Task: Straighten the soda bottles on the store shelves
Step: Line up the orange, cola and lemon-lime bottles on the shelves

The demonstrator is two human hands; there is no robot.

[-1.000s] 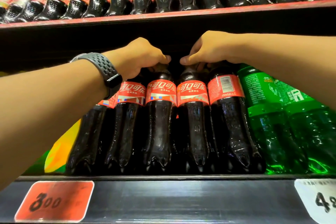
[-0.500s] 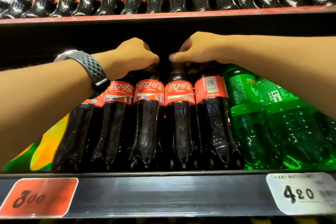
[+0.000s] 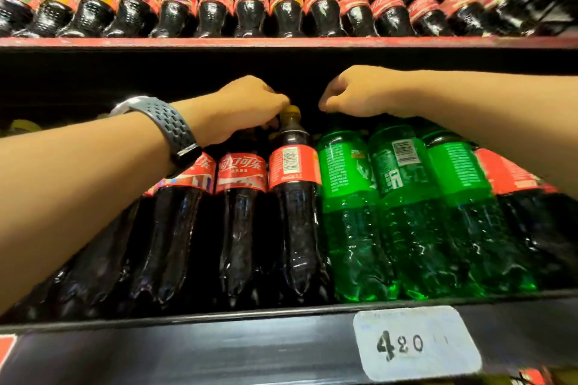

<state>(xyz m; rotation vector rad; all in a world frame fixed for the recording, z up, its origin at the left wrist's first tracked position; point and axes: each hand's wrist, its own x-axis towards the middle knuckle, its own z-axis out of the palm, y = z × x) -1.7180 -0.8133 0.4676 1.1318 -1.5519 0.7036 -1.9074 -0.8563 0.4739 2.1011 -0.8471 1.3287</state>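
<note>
Two shelves fill the frame. The upper shelf runs across the top and carries a tidy line of small cola bottles. The lower shelf spans the bottom, with a white price tag at lower right.

The work is on that lower shelf. Tall cola bottles stand packed side by side across the left and centre, and green soda bottles press against them at centre right. All look full, so each is probably heavy for its size. The plastic walls are likely stiff under pressure, but smooth and slick lower down.

One is turned the wrong way. The barcode bottle at centre shows its barcode to the aisle, while the logo bottle just to its left faces out. The bodies touch their neighbours, which leaves little room to grip there. The better hold is the neck and the ridged yellow cap, twisting the bottle upright on its base.

The left hand, with a grey watch on its wrist, curls down round the top of the logo bottle, fingertips beside the yellow cap. The right hand hangs curled over the green tops. I cannot tell whether it holds one.
</note>
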